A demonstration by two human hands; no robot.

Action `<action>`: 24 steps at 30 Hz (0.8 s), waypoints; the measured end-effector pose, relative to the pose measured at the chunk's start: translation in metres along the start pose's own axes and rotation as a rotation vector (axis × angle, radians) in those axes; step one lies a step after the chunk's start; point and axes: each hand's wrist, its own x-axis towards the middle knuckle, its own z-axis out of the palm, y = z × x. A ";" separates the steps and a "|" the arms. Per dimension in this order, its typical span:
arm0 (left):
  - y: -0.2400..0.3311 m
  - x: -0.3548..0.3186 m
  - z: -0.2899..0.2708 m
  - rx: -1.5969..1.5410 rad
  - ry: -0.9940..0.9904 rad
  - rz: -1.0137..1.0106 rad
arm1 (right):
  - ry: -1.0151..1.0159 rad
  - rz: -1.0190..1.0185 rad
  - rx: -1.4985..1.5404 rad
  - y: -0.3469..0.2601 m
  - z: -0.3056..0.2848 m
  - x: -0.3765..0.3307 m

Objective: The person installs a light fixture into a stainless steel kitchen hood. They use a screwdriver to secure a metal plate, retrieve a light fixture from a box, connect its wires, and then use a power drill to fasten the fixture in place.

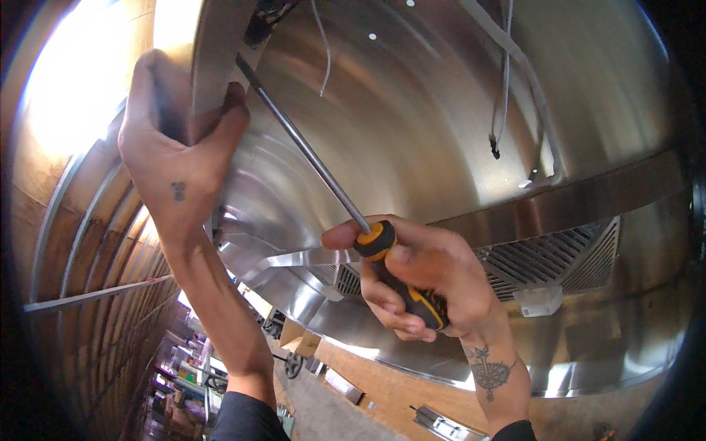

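My right hand [434, 272] is wrapped around the black and yellow handle of a screwdriver [309, 153]. Its long metal shaft slants up and left, and the tip lies against or close to a narrow metal panel [219, 62]; contact is hard to tell. My left hand [180, 158] grips the lower end of that panel, thumb on the right face and fingers on the left side, partly hidden. Just above the tip is a dark patch or opening [261, 26] in the metal. Around both hands curves the brushed inside of a large stainless-steel hood [426, 132].
Thin wires [506, 88] hang inside the hood at upper right. Slatted metal filters [544, 257] sit beyond a steel crossbar [588, 192], with a small translucent cup [538, 300] below. A ribbed roof [95, 213] spans the left. Far below lie a cardboard box [298, 338] and floor clutter.
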 end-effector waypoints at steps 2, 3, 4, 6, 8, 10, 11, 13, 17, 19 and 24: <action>0.001 0.004 0.001 0.091 -0.010 0.019 | 0.077 -0.007 -0.072 -0.009 0.009 -0.006; 0.001 0.003 0.002 0.135 -0.014 0.025 | 0.214 -0.211 -0.486 -0.005 0.007 -0.005; -0.002 0.002 0.003 0.113 -0.011 0.025 | 0.347 -0.417 -0.901 0.001 0.004 -0.001; -0.007 0.001 0.007 0.066 -0.006 0.023 | 0.583 -0.651 -1.494 0.006 0.015 -0.004; -0.005 0.001 0.008 0.067 -0.047 -0.031 | 0.726 -0.596 -1.771 0.007 0.023 -0.002; -0.004 0.001 0.008 0.089 -0.049 -0.012 | 0.831 -0.637 -2.028 0.005 0.016 0.000; -0.005 -0.001 0.007 0.115 -0.032 0.025 | 0.768 -0.686 -1.880 0.007 0.008 0.002; -0.008 -0.005 0.008 0.125 -0.012 0.063 | 0.631 -0.752 -1.597 0.005 -0.004 0.004; -0.009 -0.011 0.009 0.210 -0.050 0.095 | 0.288 -0.235 -0.726 -0.016 -0.017 -0.011; -0.006 -0.008 0.014 0.201 -0.067 0.108 | 0.041 -0.217 -0.283 -0.012 -0.040 -0.015; 0.002 -0.019 0.023 0.121 -0.146 -0.010 | 0.012 -0.081 -0.117 0.006 -0.045 -0.016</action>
